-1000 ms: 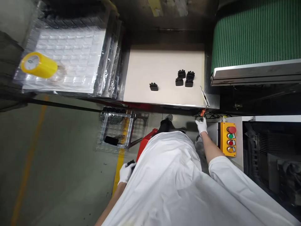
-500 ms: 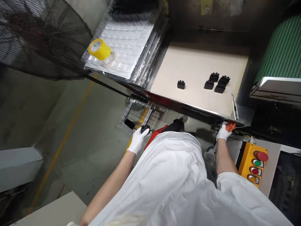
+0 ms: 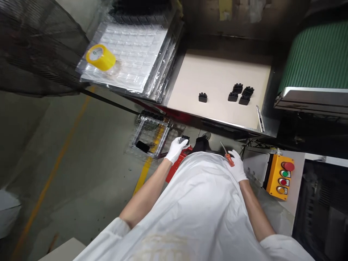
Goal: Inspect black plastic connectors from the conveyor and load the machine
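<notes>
My left hand (image 3: 176, 149), in a white glove, is closed round a small black part (image 3: 185, 138) held out in front of my white coat. My right hand (image 3: 236, 165), also gloved, grips a small screwdriver with an orange handle (image 3: 227, 156), its metal tip pointing up and left. Both hands are below the front edge of a beige work table (image 3: 217, 78). On that table lie one lone black part (image 3: 202, 97) and a cluster of three black parts (image 3: 240, 94). A thin metal tool (image 3: 260, 118) rests at the table's right front corner.
A stack of clear blister trays (image 3: 130, 59) with a yellow tape roll (image 3: 100, 57) sits left of the table. A clear tray with a black part (image 3: 150, 135) lies low near the floor. A green ribbed conveyor (image 3: 315, 58) and a yellow button box (image 3: 280, 172) are at right. A black fan guard (image 3: 32, 47) fills upper left.
My right hand drew back from the table's underside toward my body with the orange screwdriver. My left hand rose and moved right with the black part. The view shifted slightly.
</notes>
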`<state>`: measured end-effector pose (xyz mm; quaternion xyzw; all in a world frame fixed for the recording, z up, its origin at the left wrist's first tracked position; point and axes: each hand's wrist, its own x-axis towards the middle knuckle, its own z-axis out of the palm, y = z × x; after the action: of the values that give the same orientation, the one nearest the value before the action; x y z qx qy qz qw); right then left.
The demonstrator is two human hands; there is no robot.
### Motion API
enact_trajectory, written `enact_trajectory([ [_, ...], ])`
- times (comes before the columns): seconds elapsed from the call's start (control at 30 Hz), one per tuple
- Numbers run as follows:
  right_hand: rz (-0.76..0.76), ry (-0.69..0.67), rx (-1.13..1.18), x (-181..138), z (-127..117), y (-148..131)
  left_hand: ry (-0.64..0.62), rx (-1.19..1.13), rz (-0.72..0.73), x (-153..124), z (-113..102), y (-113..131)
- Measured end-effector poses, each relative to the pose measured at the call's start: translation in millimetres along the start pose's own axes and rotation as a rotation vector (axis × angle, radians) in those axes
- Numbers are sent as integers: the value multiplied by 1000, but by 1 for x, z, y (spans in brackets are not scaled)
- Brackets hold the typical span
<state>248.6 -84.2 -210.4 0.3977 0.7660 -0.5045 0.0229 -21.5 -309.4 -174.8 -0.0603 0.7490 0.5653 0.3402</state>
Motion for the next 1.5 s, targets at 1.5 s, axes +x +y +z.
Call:
enact_trajectory([
  [1.5, 415, -346, -197, 101, 24, -127, -818, 1046, 362, 189, -4, 50],
])
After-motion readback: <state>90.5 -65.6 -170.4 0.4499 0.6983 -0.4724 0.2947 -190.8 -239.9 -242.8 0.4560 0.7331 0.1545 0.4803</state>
